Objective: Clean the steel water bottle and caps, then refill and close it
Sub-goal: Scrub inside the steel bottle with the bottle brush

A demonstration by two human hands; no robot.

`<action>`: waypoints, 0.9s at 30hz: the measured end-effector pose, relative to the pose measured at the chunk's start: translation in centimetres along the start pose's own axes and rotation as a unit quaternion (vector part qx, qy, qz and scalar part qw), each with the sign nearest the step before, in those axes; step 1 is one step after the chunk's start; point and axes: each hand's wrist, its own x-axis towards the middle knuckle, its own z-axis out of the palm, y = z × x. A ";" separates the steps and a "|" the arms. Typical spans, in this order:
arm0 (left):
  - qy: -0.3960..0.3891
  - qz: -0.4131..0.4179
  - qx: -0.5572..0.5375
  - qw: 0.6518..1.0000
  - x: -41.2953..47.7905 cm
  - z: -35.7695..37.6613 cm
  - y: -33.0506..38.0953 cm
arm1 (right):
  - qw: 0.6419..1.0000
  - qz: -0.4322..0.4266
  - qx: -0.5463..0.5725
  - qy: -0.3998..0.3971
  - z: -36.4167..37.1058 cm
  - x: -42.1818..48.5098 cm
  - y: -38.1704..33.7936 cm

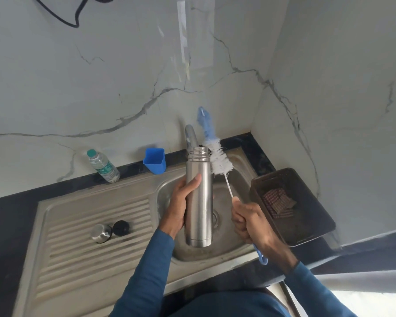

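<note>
Right of the steel sink [55, 225], a dark tray [306, 227] holds a folded checked cloth [279, 202]. Over the basin our left hand [181, 202] curls its fingers round the open steel bottle [199, 197]. Our right hand [245, 223] fists the bottle brush [218, 160], bristles beside the bottle's mouth. The steel cap [101, 233] and black cap [121, 228] lie on the drainboard.

Your right hand [249, 221] hides part of the handle of the bottle brush [220, 160]. Your steel bottle [198, 202] covers most of the drain [215, 219] and the bottom of the tap [191, 136]. The brush's blue tip is blurred.
</note>
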 end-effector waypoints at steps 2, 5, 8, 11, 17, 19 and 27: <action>0.003 -0.013 -0.010 1.000 -0.2 0.3 -0.2 | 1.000 0.003 -0.002 0.006 -0.3 0.2 -0.3; -0.014 -0.017 -0.035 0.999 -0.4 1.2 -0.6 | 0.999 -0.016 -0.023 0.021 -0.2 1.3 -2.1; -0.035 -0.022 -0.074 0.996 -0.1 1.6 -0.5 | 0.999 -0.018 -0.033 0.021 0.3 1.8 -2.6; -0.030 -0.025 -0.092 0.995 0.3 1.1 -0.1 | 0.999 0.002 -0.038 0.002 0.2 0.7 -0.6; -0.023 -0.056 -0.024 0.998 0.2 1.0 -0.5 | 0.999 -0.002 -0.040 0.013 0.1 0.6 -1.1; -0.033 -0.069 -0.005 0.997 0.1 1.6 -0.8 | 0.999 -0.010 -0.032 0.026 0.1 1.9 -2.5; 0.004 -0.024 -0.057 0.998 0.0 0.8 0.3 | 0.999 0.035 -0.007 -0.005 -0.4 0.8 0.5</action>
